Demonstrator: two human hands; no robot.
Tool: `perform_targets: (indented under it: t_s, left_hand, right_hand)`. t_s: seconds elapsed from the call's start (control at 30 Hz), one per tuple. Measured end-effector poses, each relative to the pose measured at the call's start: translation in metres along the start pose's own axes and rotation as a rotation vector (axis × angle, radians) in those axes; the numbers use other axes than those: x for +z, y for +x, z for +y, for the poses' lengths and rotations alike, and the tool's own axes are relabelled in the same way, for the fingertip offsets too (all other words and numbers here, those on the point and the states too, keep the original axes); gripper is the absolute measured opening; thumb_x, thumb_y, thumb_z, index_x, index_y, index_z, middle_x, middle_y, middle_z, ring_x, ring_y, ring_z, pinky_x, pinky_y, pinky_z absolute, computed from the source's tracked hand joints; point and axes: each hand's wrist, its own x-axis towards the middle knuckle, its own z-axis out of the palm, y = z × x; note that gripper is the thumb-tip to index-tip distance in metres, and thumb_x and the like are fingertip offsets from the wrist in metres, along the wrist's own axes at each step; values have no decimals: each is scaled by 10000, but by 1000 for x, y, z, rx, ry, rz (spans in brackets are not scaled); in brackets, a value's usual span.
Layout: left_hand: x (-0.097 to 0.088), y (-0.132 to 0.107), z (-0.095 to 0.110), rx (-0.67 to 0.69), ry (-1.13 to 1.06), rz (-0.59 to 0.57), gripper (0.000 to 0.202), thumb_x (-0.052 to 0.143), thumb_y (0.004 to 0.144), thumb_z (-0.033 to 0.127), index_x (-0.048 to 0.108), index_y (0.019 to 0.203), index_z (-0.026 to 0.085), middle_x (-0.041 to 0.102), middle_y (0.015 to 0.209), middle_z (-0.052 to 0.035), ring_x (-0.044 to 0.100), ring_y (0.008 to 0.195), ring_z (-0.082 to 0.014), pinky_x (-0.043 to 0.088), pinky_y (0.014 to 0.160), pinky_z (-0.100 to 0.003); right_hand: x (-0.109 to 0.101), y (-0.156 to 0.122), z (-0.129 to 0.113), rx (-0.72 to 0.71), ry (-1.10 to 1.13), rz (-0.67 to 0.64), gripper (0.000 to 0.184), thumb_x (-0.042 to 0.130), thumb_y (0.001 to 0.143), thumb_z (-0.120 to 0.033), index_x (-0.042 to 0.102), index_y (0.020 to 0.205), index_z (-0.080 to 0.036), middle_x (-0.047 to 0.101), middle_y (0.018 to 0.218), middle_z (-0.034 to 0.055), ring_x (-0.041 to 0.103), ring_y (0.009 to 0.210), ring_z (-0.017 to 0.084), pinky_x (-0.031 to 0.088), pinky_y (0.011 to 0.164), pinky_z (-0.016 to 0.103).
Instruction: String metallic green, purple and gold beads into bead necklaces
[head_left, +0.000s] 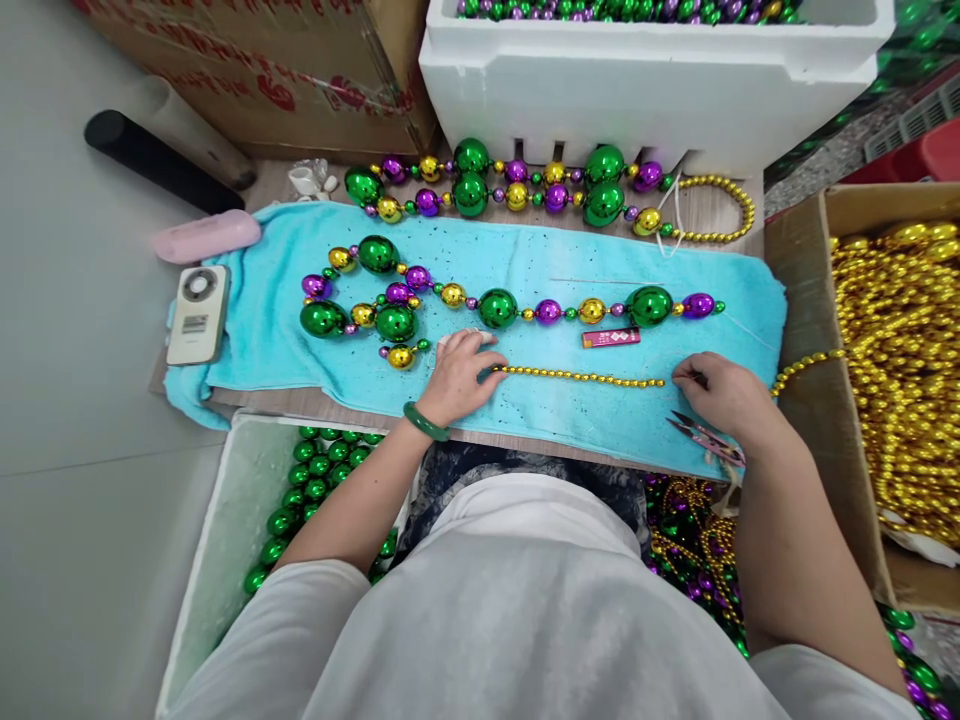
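A thin strand of small gold beads (581,377) lies stretched across the turquoise towel (525,260). My left hand (461,375), with a green bangle on its wrist, pinches the strand's left end. My right hand (720,395) pinches the strand near its right end, fingers closed; the strand runs on past it to the gold beads in the cardboard box (896,340). Small pink-handled snips (705,435) lie under my right wrist. A long string of big green, purple and gold balls (499,307) lies just beyond the gold strand.
A second string of big balls (517,185) lies behind the towel, before a white foam box (645,90). A small pink lighter-like item (611,338), a white remote-like device (197,313), a pink case (206,236). A foam box of green beads (315,480) sits below left.
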Motion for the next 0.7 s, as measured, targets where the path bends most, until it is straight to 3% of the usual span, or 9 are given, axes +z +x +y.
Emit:
perform_targets:
  t_s: [0.4,0.5,0.7]
  left_hand:
    - [-9,-10,-19,-32,-5,13,150,620,845,302,739,917,245,636,1188,-66,485,1236,-288,358,1065,-470]
    - [-10,-9,-17,-33,8,4,153,618,836,297,734,916,237,636,1191,-71,488,1230,-297,355,1066,-482]
    - [-8,-1,0,3,-34,5,300,632,822,349,690,1089,226,619,1222,-91,480,1240,-302,348,1078,-486]
  right_hand:
    - [-1,0,-1,4,-23,-7,222,443,843,-319,640,873,-219,688,979,74,608,819,245,361,580,311]
    - [-1,0,-2,5,-28,-6,233,441,847,-318,648,877,-215,689,979,77,605,810,244,355,569,311]
    - [3,1,1,-34,-20,28,232,443,848,-300,655,870,-209,684,976,77,598,792,227,356,571,308]
